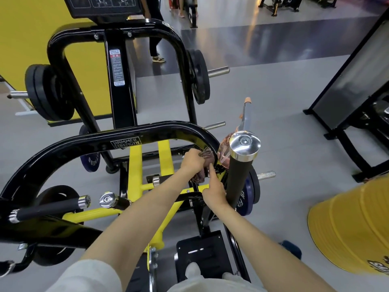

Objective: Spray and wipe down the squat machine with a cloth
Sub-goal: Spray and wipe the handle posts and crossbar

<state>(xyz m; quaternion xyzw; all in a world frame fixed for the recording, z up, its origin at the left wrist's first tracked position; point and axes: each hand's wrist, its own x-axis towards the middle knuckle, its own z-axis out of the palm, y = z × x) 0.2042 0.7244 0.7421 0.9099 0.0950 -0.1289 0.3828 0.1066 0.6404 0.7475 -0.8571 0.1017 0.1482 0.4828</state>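
Note:
The squat machine has a black curved frame tube (pixel 88 144) and yellow inner bars (pixel 134 165). My left hand (pixel 192 161) grips a brown patterned cloth (pixel 205 153) and presses it on the tube's right bend. My right hand (pixel 213 191) is just below, with its index finger stretched up to the frame beside the cloth's hanging end (pixel 199 178). A pink clear spray bottle (pixel 224 153) with an orange-tipped nozzle sits behind the padded upright handle (pixel 239 180). I cannot tell what holds the bottle up.
Black weight plates (pixel 50 93) hang at the left and on the right peg (pixel 199 75). A yellow drum (pixel 349 228) stands at the right, and a black rack (pixel 347 102) beyond it. A person's legs (pixel 156 49) show on the grey floor behind. The footplate (pixel 202 256) lies below me.

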